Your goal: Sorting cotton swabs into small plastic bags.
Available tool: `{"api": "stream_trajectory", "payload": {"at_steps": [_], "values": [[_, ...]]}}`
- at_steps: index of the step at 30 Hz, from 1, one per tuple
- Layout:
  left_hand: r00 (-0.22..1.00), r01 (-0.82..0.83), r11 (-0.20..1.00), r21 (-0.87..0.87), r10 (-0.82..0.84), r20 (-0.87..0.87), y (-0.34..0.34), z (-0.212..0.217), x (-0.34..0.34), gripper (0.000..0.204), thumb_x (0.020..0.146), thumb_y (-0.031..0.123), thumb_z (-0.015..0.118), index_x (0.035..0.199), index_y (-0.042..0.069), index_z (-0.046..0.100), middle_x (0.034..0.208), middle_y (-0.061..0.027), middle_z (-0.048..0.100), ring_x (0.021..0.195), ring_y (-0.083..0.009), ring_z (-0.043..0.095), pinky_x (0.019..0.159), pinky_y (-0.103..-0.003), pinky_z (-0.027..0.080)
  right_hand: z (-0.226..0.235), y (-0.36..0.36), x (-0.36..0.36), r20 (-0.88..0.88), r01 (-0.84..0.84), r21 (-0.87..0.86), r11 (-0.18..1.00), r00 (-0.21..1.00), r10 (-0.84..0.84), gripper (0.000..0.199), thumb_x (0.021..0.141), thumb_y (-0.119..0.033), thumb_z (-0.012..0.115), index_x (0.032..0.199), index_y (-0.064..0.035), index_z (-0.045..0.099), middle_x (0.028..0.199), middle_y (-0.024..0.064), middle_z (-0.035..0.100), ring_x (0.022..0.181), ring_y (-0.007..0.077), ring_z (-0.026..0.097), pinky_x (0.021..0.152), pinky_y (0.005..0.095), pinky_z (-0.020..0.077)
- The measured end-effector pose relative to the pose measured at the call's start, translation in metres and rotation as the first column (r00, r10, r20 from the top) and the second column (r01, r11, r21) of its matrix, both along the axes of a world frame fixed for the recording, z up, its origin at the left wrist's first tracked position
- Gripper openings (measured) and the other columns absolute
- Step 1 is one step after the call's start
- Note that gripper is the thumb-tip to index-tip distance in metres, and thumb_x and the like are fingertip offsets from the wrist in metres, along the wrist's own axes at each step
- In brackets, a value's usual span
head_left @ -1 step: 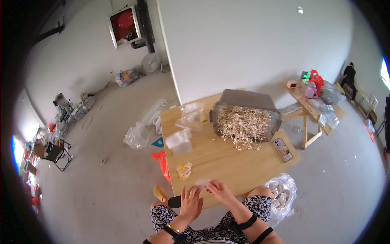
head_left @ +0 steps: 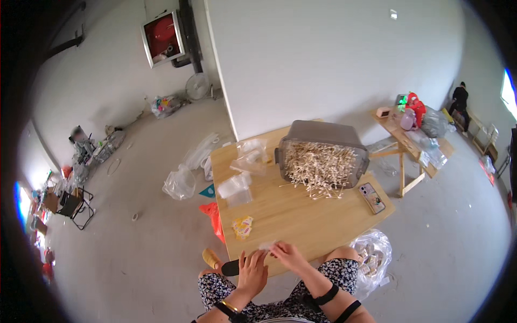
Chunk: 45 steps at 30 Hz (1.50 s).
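Fingers of the right hand (head_left: 288,255) pinch a small clear packet (head_left: 267,245) at the wooden table (head_left: 301,215)'s near edge; the left hand (head_left: 252,273) lies beside it, fingers spread and touching it, gripping nothing. So close to the edge, the packet could slide off onto the lap. Ahead the tabletop lies bare up to the tipped bin of wooden sticks (head_left: 318,161); a yellow packet (head_left: 242,226) lies to the left.

bare forearms; a gold bangle and dark watch on the left wrist (head_left: 229,308), two black bands on the right forearm (head_left: 336,301), black-and-white floral clothing beneath them
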<state>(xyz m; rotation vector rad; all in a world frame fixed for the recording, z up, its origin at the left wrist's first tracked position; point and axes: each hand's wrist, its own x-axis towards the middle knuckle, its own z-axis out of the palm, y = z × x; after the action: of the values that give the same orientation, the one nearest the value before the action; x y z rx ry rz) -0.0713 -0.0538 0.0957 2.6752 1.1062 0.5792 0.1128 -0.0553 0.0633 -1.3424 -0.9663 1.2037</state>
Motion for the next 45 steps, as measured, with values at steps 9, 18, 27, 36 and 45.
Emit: {"api": "stream_trajectory", "payload": {"at_steps": [9, 18, 27, 36, 45], "values": [[0.977, 0.067, 0.981, 0.181, -0.028, -0.21, -0.047, 0.022, -0.023, 0.055, 0.081, 0.01, 0.062, 0.136, 0.011, 0.054, 0.131, -0.0007, 0.05, 0.135, -0.0199, 0.041, 0.119, -0.056, 0.016, 0.02, -0.044, -0.024, 0.273, -0.049, -0.001, 0.999, 0.961, 0.047, 0.035, 0.095, -0.035, 0.063, 0.085, -0.0019, 0.067, 0.068, 0.0052, 0.066, 0.063, 0.0152, 0.062, 0.06, 0.0313, 0.0487], [0.977, -0.09, 0.996, 0.018, 0.084, 0.193, -0.055, 0.035, -0.044, 0.021, 0.079, 0.014, 0.069, 0.097, 0.011, 0.058, 0.107, -0.0072, 0.059, 0.107, -0.024, 0.057, 0.102, -0.049, 0.033, 0.026, -0.064, -0.024, 0.205, -0.171, 0.1, 0.98, 0.968, 0.148, 0.024, 0.094, -0.024, 0.065, 0.09, -0.0005, 0.066, 0.074, 0.006, 0.066, 0.067, 0.0137, 0.061, 0.063, 0.03, 0.048], [0.963, -0.146, 0.963, -0.224, 0.191, 0.192, -0.061, 0.067, -0.045, 0.027, 0.09, 0.03, 0.071, 0.08, 0.006, 0.069, 0.07, -0.0085, 0.069, 0.065, -0.022, 0.067, 0.079, -0.037, 0.043, 0.086, -0.097, -0.053, 0.677, -0.355, 0.249, 0.901, 0.729, 0.1, 0.019, 0.09, -0.027, 0.065, 0.094, -0.0088, 0.067, 0.087, 0.0156, 0.07, 0.085, 0.0373, 0.067, 0.071, 0.0461, 0.0509], [0.915, 0.057, 0.686, -0.725, 0.255, 0.313, -0.061, 0.088, -0.061, 0.027, 0.098, 0.022, 0.064, 0.09, -0.003, 0.07, 0.077, -0.006, 0.073, 0.074, -0.0097, 0.069, 0.067, -0.026, 0.053, 0.095, -0.106, -0.049, 0.443, -0.418, 0.339, 0.843, 0.861, 0.249, 0.016, 0.091, -0.019, 0.07, 0.092, -0.0038, 0.065, 0.08, 0.0103, 0.067, 0.075, 0.0228, 0.066, 0.068, 0.036, 0.0496], [0.908, -0.068, 0.982, -0.178, 0.135, 0.396, -0.066, 0.101, -0.06, 0.02, 0.087, 0.025, 0.071, 0.078, 0.009, 0.062, 0.066, -0.0053, 0.063, 0.063, -0.0229, 0.064, 0.072, -0.037, 0.046, 0.109, -0.107, -0.039, 0.592, -0.239, 0.387, 0.891, 0.805, -0.041, 0.024, 0.087, -0.02, 0.072, 0.08, -0.0008, 0.059, 0.07, 0.0151, 0.063, 0.061, 0.0305, 0.061, 0.058, 0.0383, 0.0474]]}}
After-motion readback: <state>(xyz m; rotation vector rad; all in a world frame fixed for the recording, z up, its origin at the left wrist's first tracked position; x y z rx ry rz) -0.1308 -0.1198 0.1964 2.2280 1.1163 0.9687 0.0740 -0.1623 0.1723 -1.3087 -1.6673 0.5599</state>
